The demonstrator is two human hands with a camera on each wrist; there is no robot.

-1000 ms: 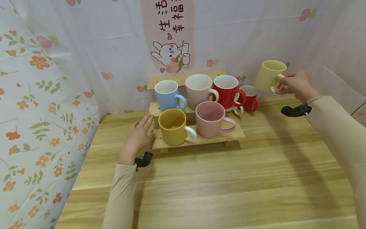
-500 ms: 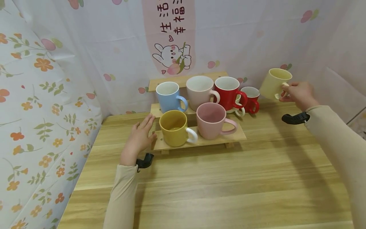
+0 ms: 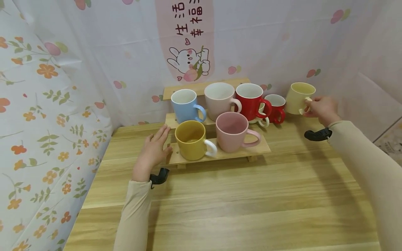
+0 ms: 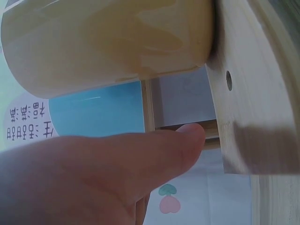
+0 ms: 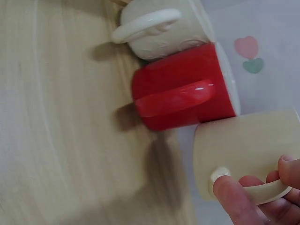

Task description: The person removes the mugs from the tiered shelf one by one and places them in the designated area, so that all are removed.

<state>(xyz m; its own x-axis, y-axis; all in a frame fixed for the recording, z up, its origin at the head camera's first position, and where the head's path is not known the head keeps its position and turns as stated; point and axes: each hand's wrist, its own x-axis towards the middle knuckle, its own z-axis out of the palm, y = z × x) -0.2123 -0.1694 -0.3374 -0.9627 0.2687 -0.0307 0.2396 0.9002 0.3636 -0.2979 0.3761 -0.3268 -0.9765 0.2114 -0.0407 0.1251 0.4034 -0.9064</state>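
My right hand (image 3: 326,108) pinches the handle of a pale yellow mug (image 3: 296,101) at the back right, over the table's back edge. In the right wrist view this upright mug sits right beside a small red mug (image 5: 178,93); thumb and fingers are around the handle. My left hand (image 3: 151,149) rests at the left end of a stepped wooden rack (image 3: 258,147), fingers extended along it. Its thumb (image 4: 159,150) shows near the plank's edge in the left wrist view, beneath a mustard mug (image 3: 190,143) with a white handle.
On the rack's front step stands a pink mug (image 3: 228,136) beside the mustard one. Behind are a blue mug (image 3: 183,112), a pale pink mug (image 3: 216,104) and a larger red mug (image 3: 248,106). A white mug (image 5: 164,35) stands past the small red one. Printed cloth (image 3: 125,52) backs the table.
My right hand has lowered the pale yellow mug and, lately, shifted it left toward the small red mug. The left hand has stayed at the rack's end.
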